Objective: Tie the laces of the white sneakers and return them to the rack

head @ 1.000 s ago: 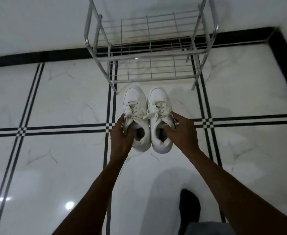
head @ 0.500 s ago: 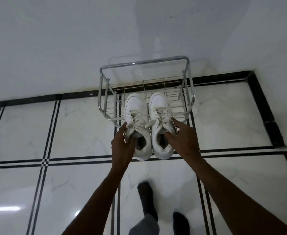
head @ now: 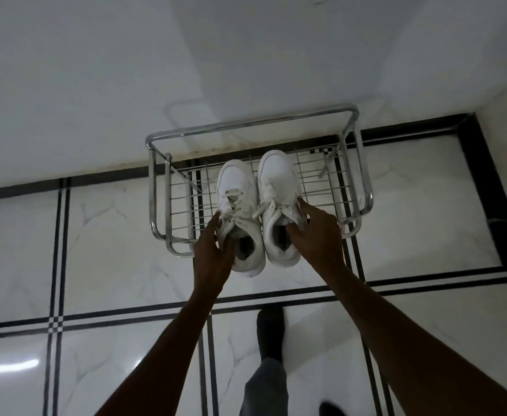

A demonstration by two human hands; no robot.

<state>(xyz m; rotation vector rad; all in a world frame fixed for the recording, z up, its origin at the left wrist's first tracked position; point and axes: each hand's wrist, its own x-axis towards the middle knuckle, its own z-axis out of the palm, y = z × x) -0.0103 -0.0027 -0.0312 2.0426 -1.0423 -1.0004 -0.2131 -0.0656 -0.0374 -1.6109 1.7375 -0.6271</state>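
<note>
A person stood over a chrome wire shoe rack (head: pixel 363 178) set against a white wall (head: pixel 126 70), holding one white sneaker in each hand above its top shelf. The left hand (head: pixel 213 253) gripped the left sneaker (head: pixel 240 211) at its collar, the thumb up against the knot of the laces (head: pixel 235 210) and the other fingers curled in around the side of the opening. The right hand (head: pixel 318 238) held the right sneaker (head: pixel 279 205) the same way, thumb tucked into the shoe's mouth and fingers pressed together along its outer side. The two shoes sat side by side, nearly touching, toes pointing toward the wall and heels toward the person. Their front halves lay over the wire grid of the shelf, while the heels hung out past the rack's front rail; whether the soles touched the wires could not be told. The right sneaker reached a little further back than the left. Both arms stretched forward, bare to the edge of the view. Below them, a foot in a dark sock (head: pixel 270 334) and a grey trouser leg (head: pixel 264 388) stood on white marble floor tiles (head: pixel 111 241) crossed by black inlaid stripes.
</note>
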